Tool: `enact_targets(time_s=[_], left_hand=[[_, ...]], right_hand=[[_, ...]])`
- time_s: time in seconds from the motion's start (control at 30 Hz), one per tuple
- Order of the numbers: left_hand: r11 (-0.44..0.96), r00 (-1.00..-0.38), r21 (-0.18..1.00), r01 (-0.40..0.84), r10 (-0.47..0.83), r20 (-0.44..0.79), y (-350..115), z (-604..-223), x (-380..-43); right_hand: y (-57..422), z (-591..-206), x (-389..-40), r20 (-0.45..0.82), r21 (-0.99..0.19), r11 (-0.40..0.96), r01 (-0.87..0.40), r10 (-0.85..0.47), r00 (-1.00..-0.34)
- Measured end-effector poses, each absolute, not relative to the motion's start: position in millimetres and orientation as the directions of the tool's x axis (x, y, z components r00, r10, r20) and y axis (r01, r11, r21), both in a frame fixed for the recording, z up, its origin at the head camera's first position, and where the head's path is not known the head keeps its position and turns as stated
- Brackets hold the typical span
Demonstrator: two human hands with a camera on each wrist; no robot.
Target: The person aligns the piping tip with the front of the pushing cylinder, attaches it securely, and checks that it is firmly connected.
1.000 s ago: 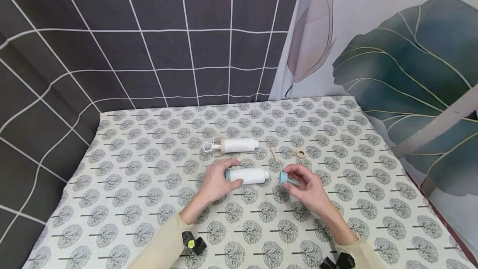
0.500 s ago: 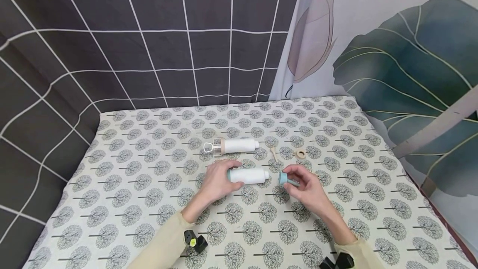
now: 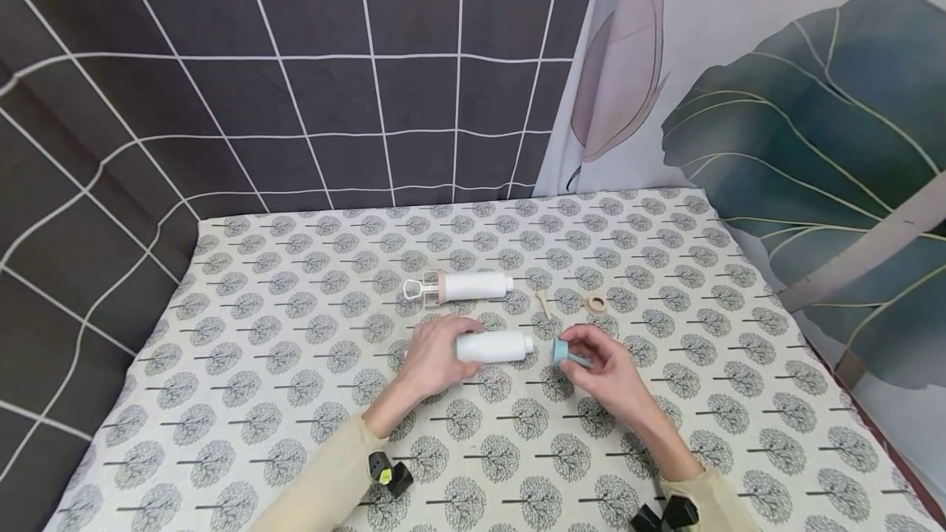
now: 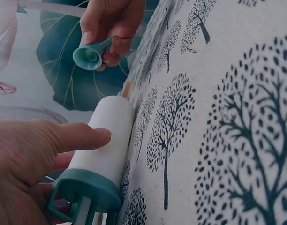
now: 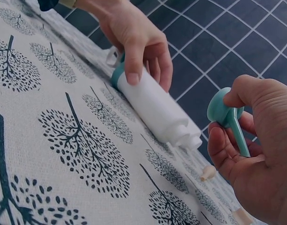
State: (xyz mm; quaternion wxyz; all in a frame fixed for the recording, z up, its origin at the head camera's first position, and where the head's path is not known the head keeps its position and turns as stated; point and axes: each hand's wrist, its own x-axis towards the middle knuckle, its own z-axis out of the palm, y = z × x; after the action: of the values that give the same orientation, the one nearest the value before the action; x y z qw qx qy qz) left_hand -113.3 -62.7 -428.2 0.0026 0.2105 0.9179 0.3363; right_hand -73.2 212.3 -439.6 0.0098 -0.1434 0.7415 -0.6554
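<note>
With twelve o'clock facing away from the person, a white cylinder [image 3: 493, 346] is lying sideways over the patterned cloth [image 3: 332, 401], its narrow tip pointing to three o'clock. A teal collar [image 4: 89, 185] is capping its nine o'clock end. The left hand [image 3: 433, 355] is gripping that end, thumb on the near side and fingers reaching round the far side, clamped on the cylinder. Just beyond the tip at three o'clock, and apart from it, a teal funnel [image 5: 220, 105] is opening toward the cylinder. The right hand [image 3: 609, 369] is pinching it between thumb and fingers, its stem slanting back toward the palm.

Near twelve o'clock, a second white cylinder [image 3: 476, 286] with a beige band is lying parallel. A small beige piece [image 3: 543, 304] is resting at two o'clock, a beige ring [image 3: 590, 300] farther right of it. A dark gridded curtain [image 3: 318, 97] is hanging behind at eleven o'clock, a leaf-printed curtain [image 3: 798, 121] at two.
</note>
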Motion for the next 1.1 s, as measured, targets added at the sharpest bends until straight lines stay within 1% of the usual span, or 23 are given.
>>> enact_targets(time_s=[0.2,0.47,0.77,0.97,1.1], left_hand=[[0.696,-0.914,0.608,0.382,0.384,0.135,-61.8,-425.8,-114.0],[0.681,-0.907,0.620,0.390,0.400,0.131,-63.4,-419.9,-111.6],[0.654,-0.903,0.647,0.391,0.407,0.135,-66.6,-407.0,-105.1],[0.662,-0.902,0.640,0.390,0.415,0.120,-67.8,-400.8,-100.5],[0.653,-0.891,0.636,0.411,0.436,0.129,-67.9,-396.4,-96.7]], right_hand=[[211.6,-439.6,-74.5,0.168,-0.976,0.097,-0.195,-0.228,-0.959],[211.3,-441.5,-76.5,0.210,-0.965,0.101,-0.240,-0.244,-0.947],[209.9,-442.2,-74.4,0.197,-0.970,0.093,-0.225,-0.243,-0.950],[209.0,-442.4,-75.4,0.194,-0.970,0.094,-0.224,-0.257,-0.947],[206.8,-440.8,-75.2,0.170,-0.974,0.102,-0.202,-0.259,-0.951]])
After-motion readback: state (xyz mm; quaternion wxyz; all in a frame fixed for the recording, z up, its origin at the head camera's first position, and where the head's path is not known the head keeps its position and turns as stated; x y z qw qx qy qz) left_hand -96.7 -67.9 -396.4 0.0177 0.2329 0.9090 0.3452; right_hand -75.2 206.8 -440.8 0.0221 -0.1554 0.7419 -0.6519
